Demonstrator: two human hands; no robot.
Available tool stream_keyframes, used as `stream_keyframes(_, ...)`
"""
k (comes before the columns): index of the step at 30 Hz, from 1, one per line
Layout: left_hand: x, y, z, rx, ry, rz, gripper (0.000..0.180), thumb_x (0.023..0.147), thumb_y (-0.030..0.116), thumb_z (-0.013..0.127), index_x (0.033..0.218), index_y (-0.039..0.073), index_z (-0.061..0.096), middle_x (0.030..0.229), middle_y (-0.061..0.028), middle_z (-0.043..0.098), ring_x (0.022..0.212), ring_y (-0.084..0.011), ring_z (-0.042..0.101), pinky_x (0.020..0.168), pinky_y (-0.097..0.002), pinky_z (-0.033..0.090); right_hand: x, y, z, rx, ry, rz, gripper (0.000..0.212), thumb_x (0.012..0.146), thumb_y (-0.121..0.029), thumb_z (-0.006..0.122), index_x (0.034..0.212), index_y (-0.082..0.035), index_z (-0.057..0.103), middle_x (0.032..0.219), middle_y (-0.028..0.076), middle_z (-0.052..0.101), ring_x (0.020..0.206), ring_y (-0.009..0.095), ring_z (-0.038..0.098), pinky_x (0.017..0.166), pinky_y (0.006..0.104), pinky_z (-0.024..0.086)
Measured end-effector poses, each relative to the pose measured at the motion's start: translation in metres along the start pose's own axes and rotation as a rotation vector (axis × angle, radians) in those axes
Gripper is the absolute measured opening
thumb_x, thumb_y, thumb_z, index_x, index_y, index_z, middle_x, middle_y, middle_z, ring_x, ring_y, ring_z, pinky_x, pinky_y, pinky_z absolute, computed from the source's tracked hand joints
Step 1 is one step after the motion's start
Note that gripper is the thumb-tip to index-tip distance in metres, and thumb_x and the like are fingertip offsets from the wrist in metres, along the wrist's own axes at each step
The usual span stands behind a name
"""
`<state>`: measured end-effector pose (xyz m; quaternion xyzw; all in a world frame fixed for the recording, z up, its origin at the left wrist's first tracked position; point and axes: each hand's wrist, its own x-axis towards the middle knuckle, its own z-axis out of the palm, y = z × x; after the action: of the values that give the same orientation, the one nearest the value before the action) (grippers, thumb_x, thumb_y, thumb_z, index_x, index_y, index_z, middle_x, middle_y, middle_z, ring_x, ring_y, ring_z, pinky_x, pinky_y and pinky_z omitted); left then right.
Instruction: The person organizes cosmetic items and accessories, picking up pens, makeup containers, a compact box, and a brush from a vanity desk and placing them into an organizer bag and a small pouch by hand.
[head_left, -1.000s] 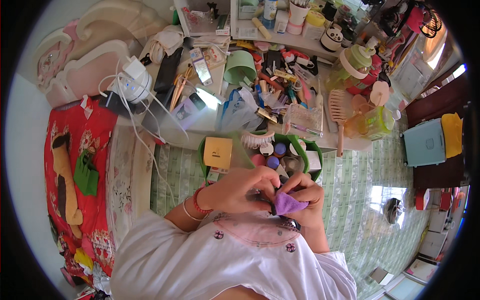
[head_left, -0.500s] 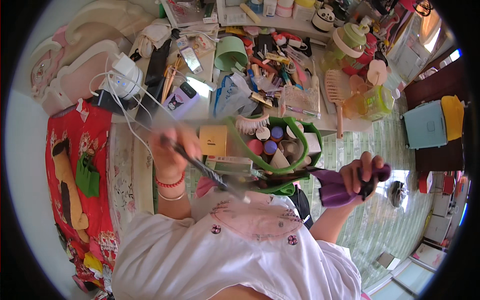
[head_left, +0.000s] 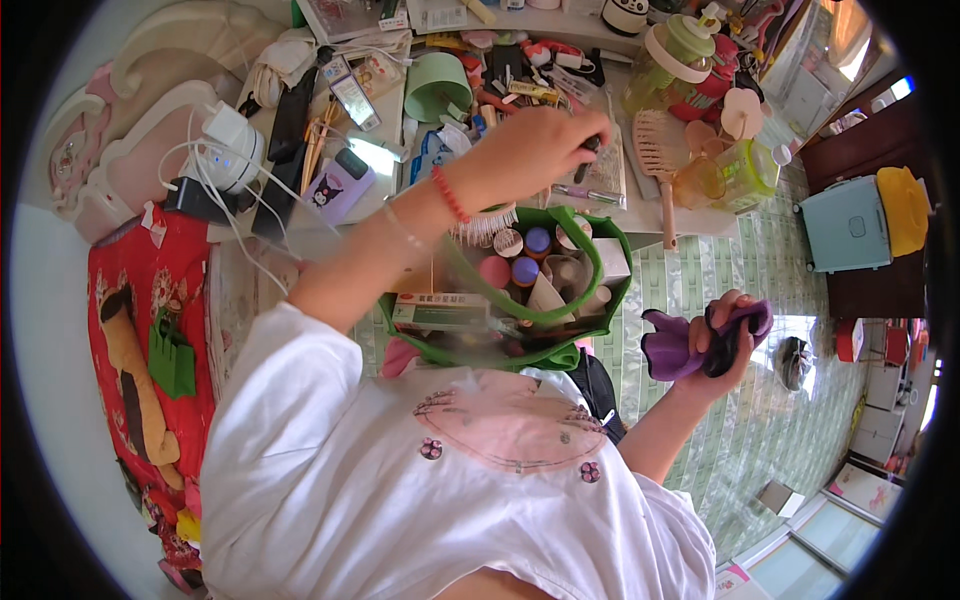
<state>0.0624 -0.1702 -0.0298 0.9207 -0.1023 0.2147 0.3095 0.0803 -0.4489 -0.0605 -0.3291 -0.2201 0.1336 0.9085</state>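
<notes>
The left hand (head_left: 555, 140) is gripping a dark object (head_left: 590, 148) over the upper-centre table (head_left: 702, 228); the right hand (head_left: 738, 358) is clutching purple cloth (head_left: 670, 345) above mid-right green flooring (head_left: 690, 272).

before the torso (head_left: 480, 500), a bag (head_left: 590, 328), with jars (head_left: 524, 271) and a carton (head_left: 440, 311) in it. beyond, a table (head_left: 710, 222): a socket tower (head_left: 238, 165) left, a cup (head_left: 437, 88) mid-table, left of the left hand (head_left: 560, 140), a brush (head_left: 655, 150) right, then a bottle (head_left: 750, 172). right of the bag, the right hand (head_left: 728, 340) around a cloth (head_left: 672, 348). far left, on a bed (head_left: 140, 265), a plush toy (head_left: 140, 400) and a handbag (head_left: 172, 360). far right, a suitcase (head_left: 848, 228).
</notes>
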Motion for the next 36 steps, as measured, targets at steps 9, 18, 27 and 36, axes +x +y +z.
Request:
stream_keyframes(9,0.001,-0.026,0.037,0.143,-0.464,0.051,0.014,0.073,0.012,0.054,0.084,0.007,0.047,0.075,-0.0098,0.056,0.071,-0.0282,0.055,0.060,-0.0384,0.042,-0.012,-0.003,-0.020,-0.128,0.191,-0.005,0.021,0.084,-0.014,0.037,0.100,0.000,0.041,0.083,0.009,0.042,0.051,0.010,0.038,0.040,0.0185,0.032)
stream_keyframes(18,-0.047,0.049,-0.044,-0.164,-0.341,-0.025,0.019,0.068,0.010,0.060,0.087,0.008,0.057,0.076,-0.0070,0.059,0.069,-0.0251,0.056,0.063,-0.0329,0.045,-0.014,-0.008,-0.021,-0.136,0.144,-0.024,0.022,0.084,-0.013,0.038,0.100,0.000,0.040,0.084,0.009,0.043,0.053,0.010,0.037,0.041,0.0184,0.033)
stream_keyframes(27,-0.150,0.053,0.023,0.483,-0.566,-0.036,0.014,0.071,0.020,0.052,0.080,0.009,0.056,0.068,-0.0053,0.056,0.060,-0.0180,0.057,0.048,-0.0291,0.045,0.002,0.010,-0.010,-0.106,0.177,0.064,0.023,0.080,-0.015,0.044,0.097,0.001,0.044,0.078,0.009,0.045,0.050,0.011,0.039,0.042,0.0197,0.034)
stream_keyframes(36,-0.100,0.057,-0.128,0.138,-0.193,-0.040,0.026,0.075,0.011,0.056,0.100,0.005,0.055,0.086,-0.0063,0.058,0.073,-0.0181,0.058,0.061,-0.0257,0.045,0.001,0.013,-0.009,-0.172,0.342,0.058,0.021,0.079,-0.013,0.047,0.096,0.000,0.045,0.074,0.007,0.046,0.048,0.009,0.039,0.039,0.0179,0.033)
